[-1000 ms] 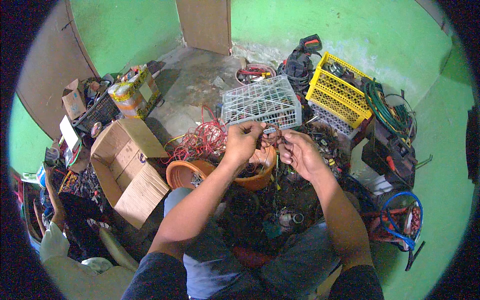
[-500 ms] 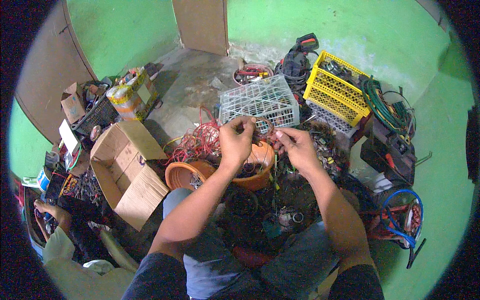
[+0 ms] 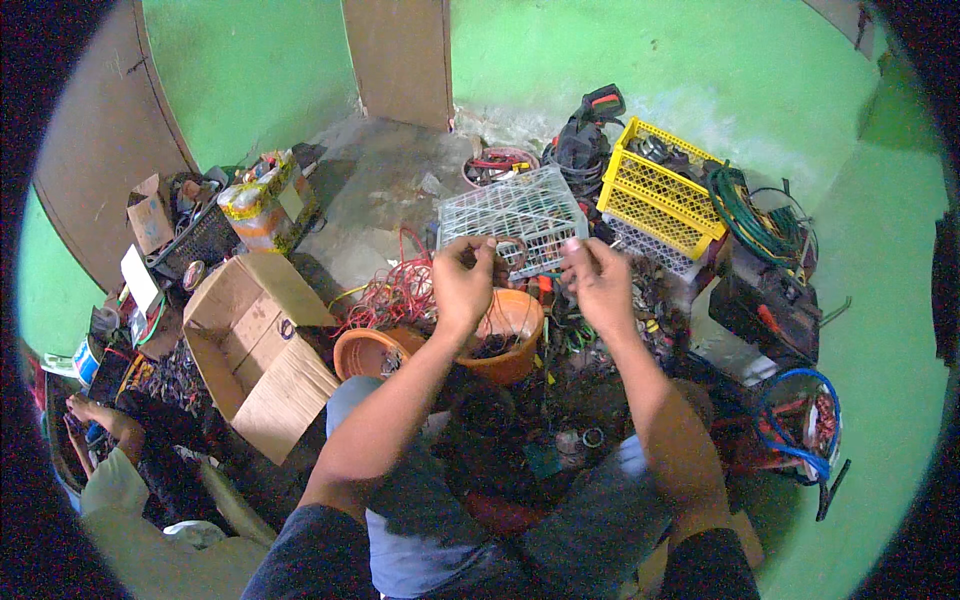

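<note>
Left hand [image 3: 463,288]: thumb and forefinger pinched on a curved brown wire [image 3: 523,253].
Right hand [image 3: 606,290]: apart from the left, fingers partly curled; could not tell whether they held anything.
Wire: at the left fingertips, between both hands, seen against a pale plastic crate [image 3: 500,208].
Near: orange pot [image 3: 520,312].
Left: red wire tangle [image 3: 403,285], open cardboard box [image 3: 240,335].
Far right: yellow crate [image 3: 665,205].

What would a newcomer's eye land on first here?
Probably the bright yellow crate near the green wall, upper right of centre. Next come the tangled red wires beyond the orange pots and the open cardboard box on the left. At centre, the left hand seems to pinch a curved brown wire.
</note>
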The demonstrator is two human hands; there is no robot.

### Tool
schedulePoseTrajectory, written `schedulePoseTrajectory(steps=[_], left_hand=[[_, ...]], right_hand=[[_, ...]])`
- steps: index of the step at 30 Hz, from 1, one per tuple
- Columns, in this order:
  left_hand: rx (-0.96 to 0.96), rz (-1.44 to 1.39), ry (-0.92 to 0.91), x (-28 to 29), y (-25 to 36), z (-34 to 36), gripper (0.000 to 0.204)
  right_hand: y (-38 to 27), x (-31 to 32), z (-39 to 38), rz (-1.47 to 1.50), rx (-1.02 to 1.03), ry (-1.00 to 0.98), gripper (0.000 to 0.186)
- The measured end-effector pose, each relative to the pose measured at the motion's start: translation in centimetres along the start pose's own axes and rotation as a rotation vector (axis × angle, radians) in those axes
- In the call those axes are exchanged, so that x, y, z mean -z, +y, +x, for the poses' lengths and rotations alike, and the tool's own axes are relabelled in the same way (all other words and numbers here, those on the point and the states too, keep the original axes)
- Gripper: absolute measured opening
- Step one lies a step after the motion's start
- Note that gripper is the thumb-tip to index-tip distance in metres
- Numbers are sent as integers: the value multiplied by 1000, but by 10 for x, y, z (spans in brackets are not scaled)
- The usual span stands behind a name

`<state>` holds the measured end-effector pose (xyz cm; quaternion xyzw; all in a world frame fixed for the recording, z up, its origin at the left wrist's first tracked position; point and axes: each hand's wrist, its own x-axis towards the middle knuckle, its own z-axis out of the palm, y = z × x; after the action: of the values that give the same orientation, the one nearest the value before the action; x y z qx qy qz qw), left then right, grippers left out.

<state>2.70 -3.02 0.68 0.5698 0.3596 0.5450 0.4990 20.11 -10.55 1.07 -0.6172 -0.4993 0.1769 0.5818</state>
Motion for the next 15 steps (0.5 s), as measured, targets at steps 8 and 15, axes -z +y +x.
schedulePoseTrajectory(steps=[8, 15], left_hand=[[-143, 152, -289, -4, 9, -23, 21], [-140, 238, -493, 17, 17, -50, 23]], right_hand=[[10, -10, -34, -29, 86, -129, 18], [-18, 12, -74, 1165, -421, -67, 12]])
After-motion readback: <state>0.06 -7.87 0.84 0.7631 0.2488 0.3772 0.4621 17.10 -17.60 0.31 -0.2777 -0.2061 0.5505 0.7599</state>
